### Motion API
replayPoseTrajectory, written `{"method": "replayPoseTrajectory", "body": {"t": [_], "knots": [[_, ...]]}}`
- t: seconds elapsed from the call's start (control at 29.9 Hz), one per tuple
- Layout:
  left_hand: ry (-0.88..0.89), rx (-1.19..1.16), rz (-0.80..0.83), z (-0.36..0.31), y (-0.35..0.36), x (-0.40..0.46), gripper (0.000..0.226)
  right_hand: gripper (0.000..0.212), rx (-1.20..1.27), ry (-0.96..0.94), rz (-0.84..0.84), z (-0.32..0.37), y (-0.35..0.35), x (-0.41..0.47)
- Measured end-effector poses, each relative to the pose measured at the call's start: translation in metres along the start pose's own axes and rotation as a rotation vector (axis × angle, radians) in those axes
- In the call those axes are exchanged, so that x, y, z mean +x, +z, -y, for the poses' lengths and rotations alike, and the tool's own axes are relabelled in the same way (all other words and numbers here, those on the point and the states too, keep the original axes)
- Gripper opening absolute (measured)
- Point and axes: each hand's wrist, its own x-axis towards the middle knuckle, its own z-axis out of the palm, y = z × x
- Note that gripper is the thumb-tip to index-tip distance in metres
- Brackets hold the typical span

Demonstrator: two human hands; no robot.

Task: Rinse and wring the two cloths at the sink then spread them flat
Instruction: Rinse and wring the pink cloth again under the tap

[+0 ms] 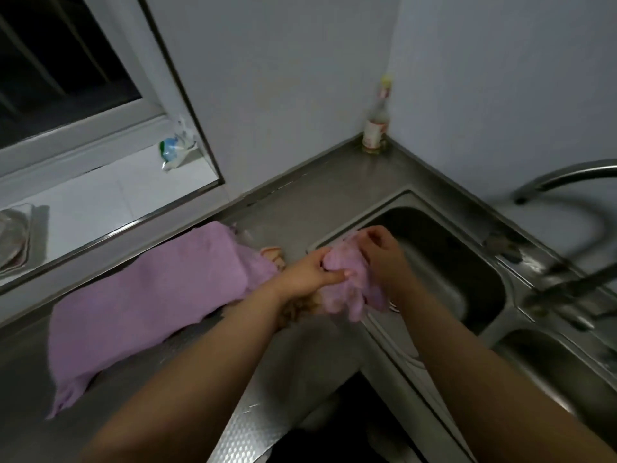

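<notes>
At the sink (pixel 414 262) edge, a bunched purple cloth (pixel 347 285) in the curled fingers of left hand (pixel 310 274) and right hand (pixel 384 252).

Both forearms reach forward, converging; left hand (pixel 312 274) and right hand (pixel 384 253) sit close together, fingers curled tight, thumbs clamped.

spread cloth (pixel 147 295) left of sink (pixel 444 262)

No legible text, brand or number anywhere. Bottle (pixel 377 123) in the counter corner, well beyond the right hand (pixel 384 252): red-and-white label, print too blurred to read. Packet (pixel 175 152) on the window ledge, far beyond the left hand (pixel 309 275): blue-green print, likewise unreadable.
</notes>
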Motion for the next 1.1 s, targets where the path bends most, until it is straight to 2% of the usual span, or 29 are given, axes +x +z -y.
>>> {"method": "replayPoseTrajectory", "body": {"t": [0.1, 0.17, 0.23, 0.3, 0.37, 0.4, 0.47, 0.54, 0.57, 0.64, 0.7, 0.8, 0.94, 1.1], "knots": [[-0.016, -0.423, 0.027, -0.048, 0.059, 0.041, 0.041, 0.016, 0.120, 0.083, -0.134, -0.002, -0.094, 0.000], [-0.024, -0.534, 0.017, -0.069, 0.084, 0.058, 0.033, 0.016, 0.089, 0.170, -0.204, -0.016, -0.135, 0.001], [-0.009, -0.583, 0.042, -0.079, 0.106, 0.074, 0.020, 0.011, 0.102, 0.247, -0.350, -0.042, -0.169, 0.002], [0.010, -0.601, 0.059, -0.089, 0.127, 0.089, 0.021, 0.017, 0.223, 0.341, -0.607, -0.067, -0.205, -0.001], [-0.034, -0.638, 0.052, -0.101, 0.148, 0.100, 0.022, 0.020, 0.352, 0.392, -0.932, -0.088, -0.245, -0.009], [-0.056, -0.667, 0.036, -0.104, 0.155, 0.105, 0.023, 0.026, 0.329, 0.411, -1.069, -0.095, -0.261, -0.013], [-0.085, -0.708, 0.029, -0.109, 0.165, 0.114, 0.022, 0.031, 0.246, 0.442, -1.241, -0.104, -0.290, -0.020], [-0.129, -0.761, 0.029, -0.116, 0.174, 0.122, 0.021, 0.037, 0.213, 0.497, -1.249, -0.115, -0.318, -0.016], [-0.144, -0.785, 0.030, -0.118, 0.179, 0.127, 0.020, 0.038, 0.143, 0.567, -1.188, -0.124, -0.332, -0.010], [-0.168, -0.830, 0.031, -0.121, 0.185, 0.135, 0.020, 0.037, -0.055, 0.673, -0.953, -0.140, -0.354, -0.002], [-0.173, -0.844, 0.045, -0.124, 0.191, 0.143, 0.021, 0.033, -0.194, 0.665, -0.824, -0.141, -0.360, -0.005], [-0.200, -0.846, 0.059, -0.129, 0.200, 0.151, 0.022, 0.037, -0.203, 0.548, -0.801, -0.127, -0.357, -0.025], [-0.222, -0.902, 0.066, -0.133, 0.209, 0.159, 0.030, 0.038, -0.262, 0.568, -0.725, -0.135, -0.364, -0.022], [-0.156, -0.890, 0.087, -0.133, 0.214, 0.164, 0.033, 0.049, -0.253, 0.583, -0.808, -0.146, -0.364, -0.022]]}}
